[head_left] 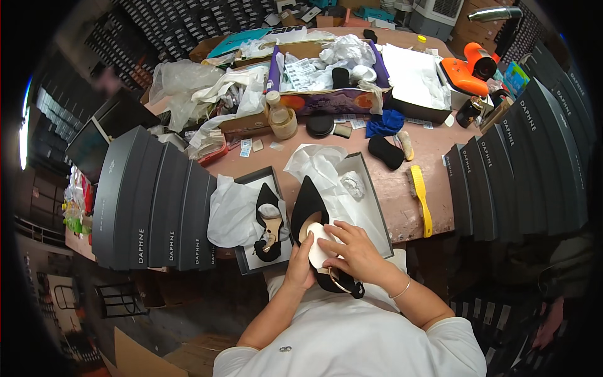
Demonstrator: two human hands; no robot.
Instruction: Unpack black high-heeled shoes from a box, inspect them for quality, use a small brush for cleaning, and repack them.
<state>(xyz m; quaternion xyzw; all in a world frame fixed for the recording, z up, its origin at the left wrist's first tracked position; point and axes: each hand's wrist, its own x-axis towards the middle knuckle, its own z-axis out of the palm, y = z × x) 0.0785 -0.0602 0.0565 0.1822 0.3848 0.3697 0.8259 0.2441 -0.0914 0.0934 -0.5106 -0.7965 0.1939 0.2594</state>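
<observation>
In front of my body is a black pointed slingback shoe (307, 202), toe facing away, a gold-coloured trim curving near its heel end. My left hand (301, 269) is closed along the shoe's left side, its thumb against a smooth white oval pad (323, 244). From the right, my right hand (357, 252) curls its fingers over that pad above the shoe's opening. What the pad is made of, I cannot tell. The matching black shoe (269, 221) lies to the left with white stuffing inside, on a grey box part (247, 264). White tissue (233, 212) spreads beside it.
An open grey shoebox (372, 204) with tissue lies under my hands. Grey shoeboxes stand in rows at left (125, 201) and right (537, 163). A yellow brush (419, 198) and black sponge (385, 152) lie right. Behind are a bottle jar (282, 120) and a purple-edged carton (326, 102).
</observation>
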